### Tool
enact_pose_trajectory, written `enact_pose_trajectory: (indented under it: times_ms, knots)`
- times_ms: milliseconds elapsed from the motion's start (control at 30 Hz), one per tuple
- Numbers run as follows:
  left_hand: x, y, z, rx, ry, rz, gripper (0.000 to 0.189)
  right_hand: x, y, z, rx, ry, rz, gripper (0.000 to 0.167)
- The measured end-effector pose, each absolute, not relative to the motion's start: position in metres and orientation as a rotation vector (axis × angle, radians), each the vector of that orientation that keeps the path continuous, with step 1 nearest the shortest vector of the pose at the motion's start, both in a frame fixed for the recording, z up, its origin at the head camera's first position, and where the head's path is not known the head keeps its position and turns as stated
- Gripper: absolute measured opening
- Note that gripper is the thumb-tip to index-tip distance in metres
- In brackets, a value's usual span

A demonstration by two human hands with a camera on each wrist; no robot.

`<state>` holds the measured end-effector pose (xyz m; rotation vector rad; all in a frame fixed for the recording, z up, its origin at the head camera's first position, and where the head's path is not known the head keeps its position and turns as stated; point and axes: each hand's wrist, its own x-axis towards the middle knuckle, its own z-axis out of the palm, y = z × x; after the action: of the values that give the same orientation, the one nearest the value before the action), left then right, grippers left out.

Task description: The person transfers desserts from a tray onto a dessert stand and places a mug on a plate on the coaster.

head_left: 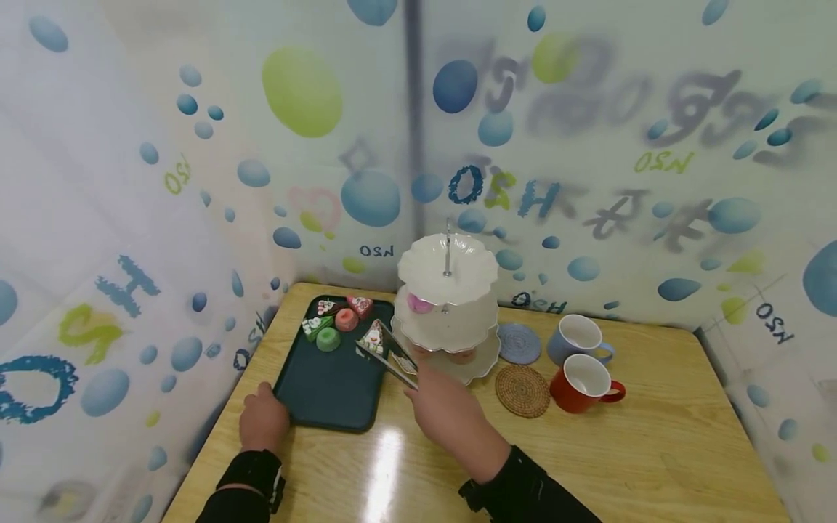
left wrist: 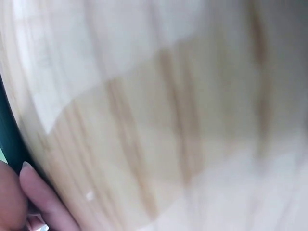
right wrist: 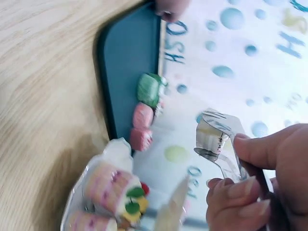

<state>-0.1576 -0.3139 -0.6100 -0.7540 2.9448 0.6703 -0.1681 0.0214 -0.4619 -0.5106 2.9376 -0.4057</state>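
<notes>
My right hand (head_left: 451, 414) grips metal tongs (right wrist: 230, 161), and a small white-topped cake slice (right wrist: 210, 140) is held between their ends. In the head view, tongs and slice are over the right side of a dark green tray (head_left: 330, 396). My left hand (head_left: 264, 419) holds the tray's left rim near the front corner; fingers (left wrist: 45, 199) show beside that rim in the left wrist view. Toward the back of the tray lie a round green cake (head_left: 328, 339), a pink one (head_left: 346, 319), a green-sided slice (head_left: 317, 327) and red-and-white slices (head_left: 360, 306).
Right of the tray stands a tiered white cake stand (head_left: 447, 265), with a pink piece (head_left: 419, 303) on its middle tier and cakes (right wrist: 110, 187) on the lowest. Farther right are a blue coaster (head_left: 519, 343), a woven coaster (head_left: 522, 391), a blue mug (head_left: 569, 345) and a red mug (head_left: 575, 392).
</notes>
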Motion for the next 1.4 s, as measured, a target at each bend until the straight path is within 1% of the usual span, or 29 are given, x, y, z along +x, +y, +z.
enact_pose_trajectory:
  times_ms: [100, 200, 300, 500, 600, 667, 700, 800, 933, 1100, 1233, 1400]
  knots:
    - [-0.158, -0.314, -0.611, -0.751, 2.954, 0.666, 0.036, -0.160, 0.040, -0.454, -0.452, 2.924, -0.447, 0.050]
    - [-0.158, -0.315, -0.611, -0.758, 2.962, 0.661, 0.035, -0.155, 0.056, -0.446, -0.370, 2.888, -0.485, 0.051]
    - [-0.158, -0.316, -0.612, -0.763, 2.954, 0.666, 0.035, -0.151, 0.071, -0.441, -0.302, 2.836, -0.518, 0.048]
    - [-0.157, -0.315, -0.611, -0.742, 2.954, 0.672, 0.035, -0.146, 0.097, -0.436, -0.218, 2.809, -0.572, 0.048]
    - [-0.156, -0.314, -0.609, -0.745, 2.957, 0.671, 0.035, -0.150, 0.108, -0.435, -0.201, 2.815, -0.608, 0.040]
    - [-0.156, -0.314, -0.608, -0.752, 2.947, 0.675, 0.036, -0.157, 0.117, -0.435, -0.200, 2.830, -0.608, 0.037]
    - [-0.156, -0.314, -0.609, -0.750, 2.943, 0.677, 0.036, -0.161, 0.121, -0.435, -0.196, 2.828, -0.595, 0.039]
    - [-0.157, -0.314, -0.610, -0.757, 2.924, 0.679, 0.037, -0.177, 0.134, -0.436, -0.184, 2.856, -0.530, 0.054]
    - [-0.157, -0.313, -0.608, -0.761, 2.910, 0.677, 0.037, -0.200, 0.144, -0.437, -0.167, 2.878, -0.498, 0.061]
    - [-0.158, -0.312, -0.605, -0.762, 2.899, 0.683, 0.036, -0.227, 0.145, -0.439, -0.145, 2.858, -0.493, 0.050]
    - [-0.158, -0.312, -0.607, -0.763, 2.902, 0.679, 0.036, -0.242, 0.142, -0.444, -0.215, 2.901, -0.415, 0.040]
    - [-0.159, -0.315, -0.612, -0.763, 2.914, 0.669, 0.036, -0.252, 0.133, -0.447, -0.279, 2.950, -0.389, 0.036]
